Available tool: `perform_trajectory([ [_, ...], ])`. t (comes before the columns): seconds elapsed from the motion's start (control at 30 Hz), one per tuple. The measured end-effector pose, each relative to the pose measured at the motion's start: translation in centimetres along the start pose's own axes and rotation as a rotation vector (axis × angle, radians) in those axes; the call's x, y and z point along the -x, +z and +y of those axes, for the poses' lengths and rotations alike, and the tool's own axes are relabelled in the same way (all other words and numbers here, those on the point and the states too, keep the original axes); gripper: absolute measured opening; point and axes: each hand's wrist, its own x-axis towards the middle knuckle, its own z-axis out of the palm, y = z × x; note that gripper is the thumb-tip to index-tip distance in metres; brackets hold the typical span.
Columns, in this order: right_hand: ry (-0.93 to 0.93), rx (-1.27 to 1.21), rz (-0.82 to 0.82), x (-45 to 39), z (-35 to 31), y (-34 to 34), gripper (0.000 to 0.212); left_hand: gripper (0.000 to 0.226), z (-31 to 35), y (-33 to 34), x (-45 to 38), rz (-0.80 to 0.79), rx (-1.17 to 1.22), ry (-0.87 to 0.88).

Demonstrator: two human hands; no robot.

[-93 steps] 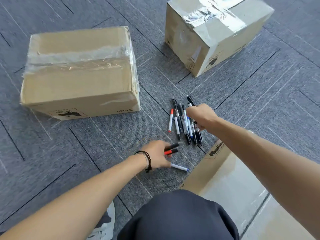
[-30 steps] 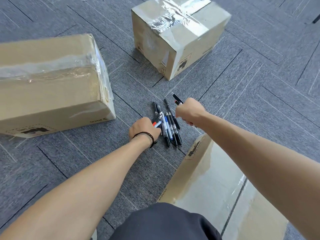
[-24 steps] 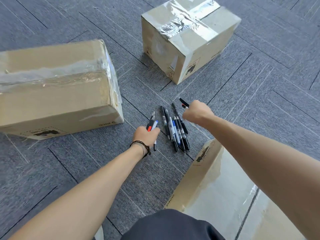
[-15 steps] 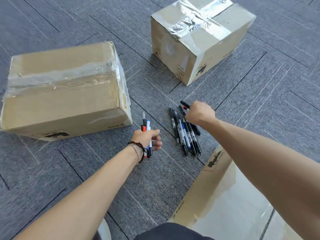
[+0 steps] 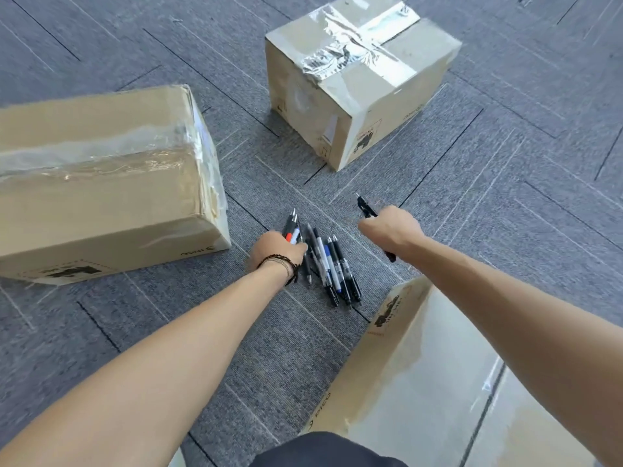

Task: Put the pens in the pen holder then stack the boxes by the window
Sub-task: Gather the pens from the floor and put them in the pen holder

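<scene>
Several pens (image 5: 332,264) lie bunched on the grey carpet between three taped cardboard boxes. My left hand (image 5: 278,252) is shut on a few pens with red, blue and black grips (image 5: 292,227), right beside the bunch on its left. My right hand (image 5: 391,229) is shut on black pens (image 5: 365,207) whose tips stick out past the knuckles, and it hovers to the right of the bunch. No pen holder is in view.
A large box (image 5: 101,183) lies at the left. A smaller box (image 5: 357,72) with shiny tape stands beyond the pens. A third box (image 5: 421,372) sits close at the lower right under my right forearm. My dark-clothed knee (image 5: 323,449) is at the bottom edge.
My left hand moved right, back against the bunch of pens, still holding its pens. My right hand lifted slightly to the right with its black pens. The camera shifted.
</scene>
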Motion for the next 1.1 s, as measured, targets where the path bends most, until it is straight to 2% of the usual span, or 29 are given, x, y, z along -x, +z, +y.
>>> perform_trajectory([
  [0.13, 0.02, -0.05, -0.042, 1.1, 0.9, -0.8, 0.024, 0.032, 0.7, 0.5, 0.4, 0.046, -0.167, 0.086],
  [0.23, 0.016, -0.066, -0.056, 1.0, 1.4, -0.6, 0.017, 0.024, 0.9, 0.1, 0.1, 0.005, -0.14, 0.104],
  [0.37, -0.024, 0.049, -0.097, 0.1, 0.9, 0.7, 0.004, 0.023, 0.0, -0.3, -0.1, -0.201, 0.279, 0.073],
  [0.47, -0.022, 0.131, -0.107, -0.6, 0.3, 2.0, 0.012, 0.017, -1.0, -1.1, 0.2, -0.349, 0.543, 0.027],
  [0.6, -0.009, 0.234, -0.077, -1.2, -0.4, 3.7, 0.018, 0.017, -2.2, -1.8, 0.8, -0.326, 0.702, -0.038],
  [0.77, -0.065, 0.307, -0.047, -1.3, -1.2, 5.6, 0.022, 0.031, -3.6, -2.2, 1.1, -0.244, 0.63, -0.095],
  [0.87, -0.083, 0.338, -0.015, -1.2, -1.4, 6.1, 0.02, 0.03, -4.2, -1.9, 1.2, -0.29, 0.757, -0.195],
  [0.93, -0.086, 0.341, -0.022, -1.2, -1.2, 6.0, 0.018, 0.029, -4.1, -1.5, 1.2, -0.279, 0.752, -0.233],
  [1.0, -0.066, 0.255, -0.066, -1.3, -0.8, 5.3, 0.018, 0.026, -3.9, -0.8, 0.9, -0.245, 0.669, -0.239],
  [1.1, -0.017, 0.012, -0.161, -1.1, -0.6, 3.7, 0.016, 0.035, -3.1, 0.1, 0.7, -0.201, 0.434, -0.144],
])
